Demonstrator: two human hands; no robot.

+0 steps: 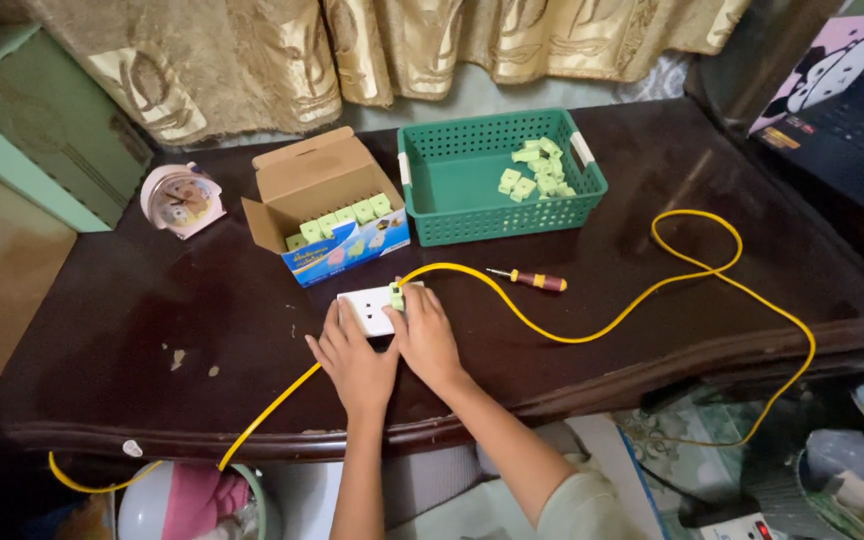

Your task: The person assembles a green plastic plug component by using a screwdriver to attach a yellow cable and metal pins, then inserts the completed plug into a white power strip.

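- Left hand [352, 358] flat on white socket block [367, 308], fingers spread over its near-left edge, pinning it to dark wooden table [652, 170].
- Right hand [427, 335] closed around small green plug [396, 295] at block's right end; plug seated or only half in, cannot tell.
- Yellow cable [592, 335] leaving plug, looping wide to the right, dropping over front edge; another length trailing off left under the wrists.
- Risk: cable loop hanging off the edge likely to snag and drag block sideways.
- Risk: fingertips close to plug face; possible pinch or pin contact if pressed crooked.
- Risk: screwdriver [530, 279], red-and-yellow handle, just beyond cable; a cable tug could roll it.
- Open cardboard box [327, 205] behind block, brown flaps up, blue printed front, row of green pieces inside.
- Green slotted basket [497, 175] right of box, white label strips on both end rims, loose green pieces [537, 170] heaped at its right.
- Pink round clock [182, 198] far left.
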